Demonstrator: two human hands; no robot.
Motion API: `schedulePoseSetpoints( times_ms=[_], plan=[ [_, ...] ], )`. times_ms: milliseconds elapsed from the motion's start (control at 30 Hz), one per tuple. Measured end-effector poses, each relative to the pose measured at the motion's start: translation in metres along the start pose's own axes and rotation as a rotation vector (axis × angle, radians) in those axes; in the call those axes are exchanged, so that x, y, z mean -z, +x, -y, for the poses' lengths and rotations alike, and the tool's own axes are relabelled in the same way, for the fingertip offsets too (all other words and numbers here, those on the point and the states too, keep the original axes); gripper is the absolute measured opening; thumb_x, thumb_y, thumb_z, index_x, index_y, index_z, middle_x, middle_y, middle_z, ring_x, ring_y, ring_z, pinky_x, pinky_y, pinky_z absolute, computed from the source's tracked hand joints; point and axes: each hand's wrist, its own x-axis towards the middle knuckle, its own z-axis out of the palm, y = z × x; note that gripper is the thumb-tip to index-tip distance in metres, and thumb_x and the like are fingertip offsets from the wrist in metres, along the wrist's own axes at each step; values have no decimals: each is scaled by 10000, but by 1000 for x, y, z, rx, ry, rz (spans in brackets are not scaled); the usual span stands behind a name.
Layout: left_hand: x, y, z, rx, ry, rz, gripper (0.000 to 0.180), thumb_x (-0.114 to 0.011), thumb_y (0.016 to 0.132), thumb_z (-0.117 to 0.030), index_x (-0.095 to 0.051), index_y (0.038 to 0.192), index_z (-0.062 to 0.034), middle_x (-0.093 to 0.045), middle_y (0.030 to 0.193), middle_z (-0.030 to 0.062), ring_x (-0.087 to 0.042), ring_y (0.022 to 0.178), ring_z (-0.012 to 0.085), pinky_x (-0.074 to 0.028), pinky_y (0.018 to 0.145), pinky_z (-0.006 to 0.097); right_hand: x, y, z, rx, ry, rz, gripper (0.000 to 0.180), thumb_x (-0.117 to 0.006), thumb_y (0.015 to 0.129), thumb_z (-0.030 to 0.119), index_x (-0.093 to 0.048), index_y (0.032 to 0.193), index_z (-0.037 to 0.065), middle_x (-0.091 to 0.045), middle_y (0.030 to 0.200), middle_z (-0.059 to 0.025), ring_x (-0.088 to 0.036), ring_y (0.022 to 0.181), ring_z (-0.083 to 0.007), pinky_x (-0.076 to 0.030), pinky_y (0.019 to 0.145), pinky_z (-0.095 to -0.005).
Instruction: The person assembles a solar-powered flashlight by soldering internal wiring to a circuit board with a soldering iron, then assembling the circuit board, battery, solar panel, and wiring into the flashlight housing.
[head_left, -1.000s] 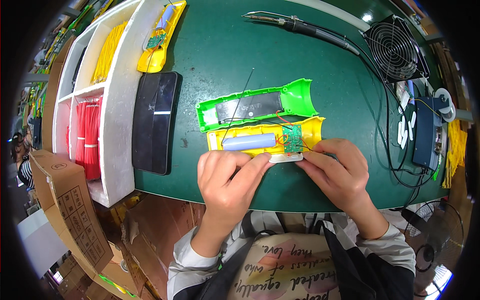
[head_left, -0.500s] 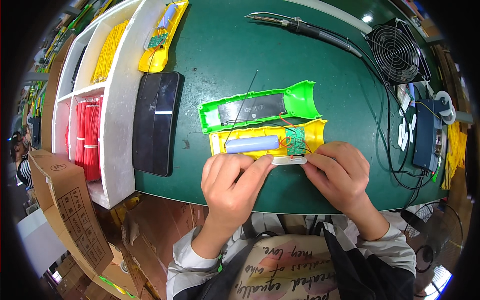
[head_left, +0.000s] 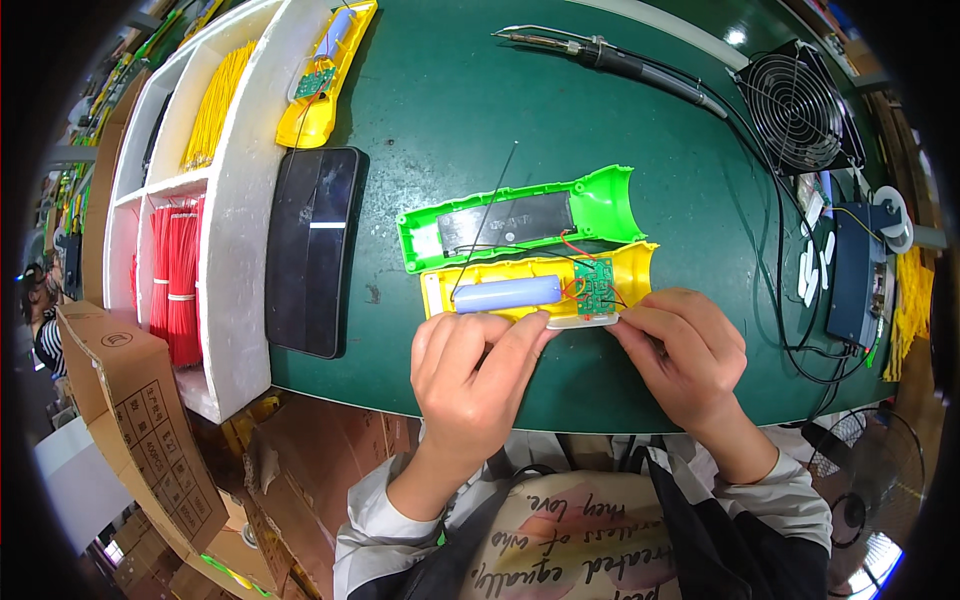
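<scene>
A small white plastic piece (head_left: 583, 322) lies against the front edge of a yellow plastic shell half (head_left: 500, 265). My left hand (head_left: 468, 375) pinches its left end, and my right hand (head_left: 690, 360) grips the right end; fingertips partly cover both ends. Inside the yellow shell sit a lilac cylindrical battery (head_left: 507, 294) and a green circuit board (head_left: 595, 285) with red and black wires. Just behind lies a green shell half (head_left: 608, 203) holding a dark flat panel (head_left: 505, 221). Wires run between the two halves, and one thin black wire sticks up.
A white foam divider box (head_left: 245, 250) with red and yellow wires stands left, beside a black phone (head_left: 315, 250). Another yellow shell (head_left: 305, 122) is behind it. A soldering iron (head_left: 630, 70) lies at the back; a black fan (head_left: 797, 108) and blue box (head_left: 850, 275) stand right.
The white piece has tilted and moved up closer against the yellow shell's edge, showing less of its face. Both hands have shifted slightly right with it.
</scene>
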Motion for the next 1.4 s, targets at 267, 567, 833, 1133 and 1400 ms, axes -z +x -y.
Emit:
schedulePoseSetpoints(
  times_ms=[267,567,833,1133,1400],
  plan=[
    [-1,1,-3,64,8,-17,237,-813,612,-41,-690,813,-70,-528,679,26,-507,621,189,-406,569,308,-2,4,-1,12,25,-11,225,-774,602,-25,-657,793,-3,-610,754,-98,-608,643,-238,-502,553,-321],
    [-1,4,-3,88,-10,12,208,-797,638,-105,-665,796,-72,-505,672,19,-514,610,188,-373,591,322,1,5,-2,11,10,29,210,-771,598,-28,-671,779,8,-582,735,-76,-584,626,-217,-478,533,-305],
    [-1,4,0,67,-3,23,207,-793,626,-101,-673,794,-95,-510,678,2,-510,613,181,-367,574,314,-1,4,-7,30,34,33,215,-770,594,-30,-670,780,9,-592,753,-83,-595,637,-228,-490,545,-318],
    [-2,8,-2,-77,11,1,293,-815,584,-54,-708,853,-100,-536,697,-6,-525,641,177,-384,602,315,-1,4,-5,32,25,35,241,-758,595,-44,-672,812,13,-599,771,-89,-607,652,-234,-505,561,-321],
    [-3,9,1,-53,34,6,246,-812,606,-71,-696,821,-96,-561,715,-7,-534,652,179,-385,608,318,3,7,-2,-17,47,59,212,-744,621,-41,-670,809,23,-609,769,-89,-604,656,-242,-496,557,-326]
  ],
)
